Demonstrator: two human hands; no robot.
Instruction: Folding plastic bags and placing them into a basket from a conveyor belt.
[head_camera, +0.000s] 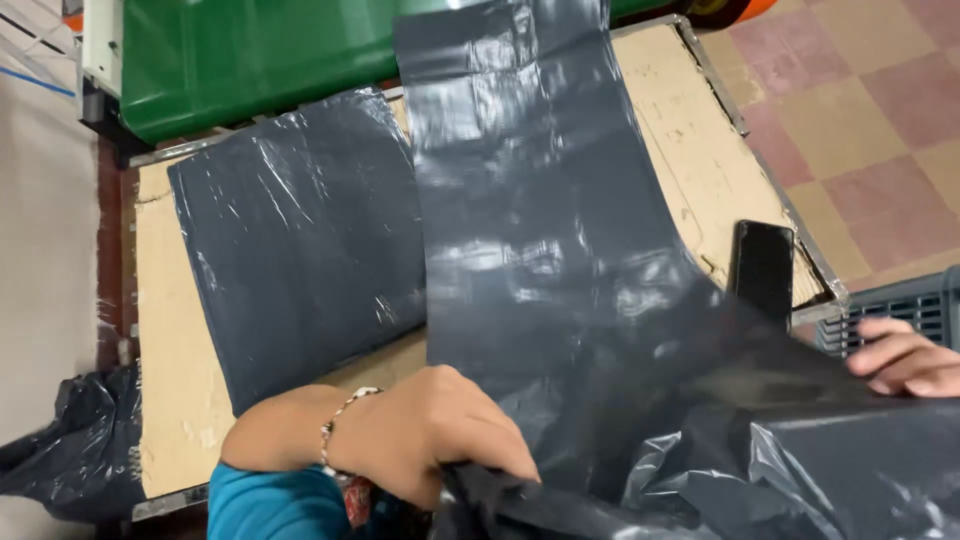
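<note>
Two hands on my dark plastic bag (560, 250) | left hand (430, 435) clenched on its edge | right hand (905, 355) flat, fingers loose, gripping nothing | phone (762, 270) on counter (180, 380)

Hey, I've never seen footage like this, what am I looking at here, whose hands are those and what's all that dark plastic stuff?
There is one picture, taken by a camera worn on a person's head, looking down at their own two bare hands. No machine is involved. The left hand, with a bracelet at the wrist, grips the bunched edge of a dark grey plastic bag that stretches up across the view. The right hand rests on the bag's far side, fingers flat. Below is a table topped with cardboard. A stack of flat grey bags lies on it, and a black phone near its right edge. A green bin stands behind.
</note>
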